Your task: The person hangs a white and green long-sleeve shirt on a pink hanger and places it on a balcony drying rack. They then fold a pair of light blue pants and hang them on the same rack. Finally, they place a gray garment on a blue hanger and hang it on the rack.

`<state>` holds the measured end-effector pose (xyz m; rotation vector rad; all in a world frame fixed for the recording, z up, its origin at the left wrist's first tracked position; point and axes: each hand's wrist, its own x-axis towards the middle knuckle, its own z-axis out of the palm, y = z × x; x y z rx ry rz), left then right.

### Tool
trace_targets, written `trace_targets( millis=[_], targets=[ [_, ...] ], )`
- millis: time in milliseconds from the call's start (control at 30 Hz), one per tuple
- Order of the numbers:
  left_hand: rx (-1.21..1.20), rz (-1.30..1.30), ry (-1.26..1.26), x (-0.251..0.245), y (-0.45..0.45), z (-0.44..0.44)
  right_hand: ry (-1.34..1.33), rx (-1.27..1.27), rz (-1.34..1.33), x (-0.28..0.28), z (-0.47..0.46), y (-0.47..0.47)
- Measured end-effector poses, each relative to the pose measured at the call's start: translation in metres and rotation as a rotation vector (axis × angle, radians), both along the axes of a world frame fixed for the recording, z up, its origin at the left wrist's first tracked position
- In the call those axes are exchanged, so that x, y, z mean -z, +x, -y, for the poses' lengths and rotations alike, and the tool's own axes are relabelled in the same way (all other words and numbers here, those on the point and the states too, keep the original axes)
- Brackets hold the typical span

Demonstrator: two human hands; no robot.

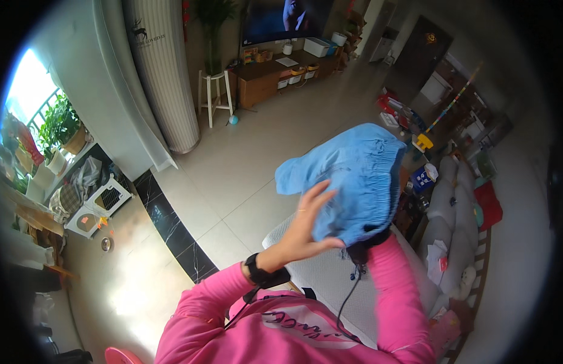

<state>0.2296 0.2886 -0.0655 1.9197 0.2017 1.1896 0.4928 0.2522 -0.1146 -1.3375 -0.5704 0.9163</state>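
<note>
A light blue garment [354,177] with a gathered elastic waistband, probably trousers or shorts, hangs in the air before my chest. Its waistband faces right and its narrower end points left. My left hand [311,223] lies against the near side of the cloth, fingers spread and thumb along the lower edge. A black band [258,270] circles that wrist. The pink right sleeve [393,273] runs up to the waistband opening, where the cloth hides my right hand. A dark cord [349,295] hangs from the right wrist.
Below the garment is a light grey padded seat [308,268]. At right stands a grey sofa [445,218] with items on it, and a yellow-footed toy pole [424,141]. A pet carrier [101,204] and a small bowl [107,244] sit left. A television cabinet [263,84] stands ahead.
</note>
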Motion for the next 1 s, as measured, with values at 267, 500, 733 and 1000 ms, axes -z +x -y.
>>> trace_targets(
  millis=[267,500,733,1000],
  targets=[
    [0.182,-0.112,0.261,-0.068,0.016,0.012,0.109,0.087,0.003,-0.015,0.000,-0.011],
    [0.045,-0.077,0.397,-0.100,0.020,-0.039,0.269,1.015,1.490,-0.121,0.025,0.025],
    [0.093,-0.194,0.412,-0.143,0.039,-0.112,0.251,0.060,1.260,-0.162,0.073,0.015],
    [0.143,-0.352,0.616,-0.150,0.059,-0.135,-0.051,-0.555,1.125,-0.216,0.078,0.006]
  ],
)
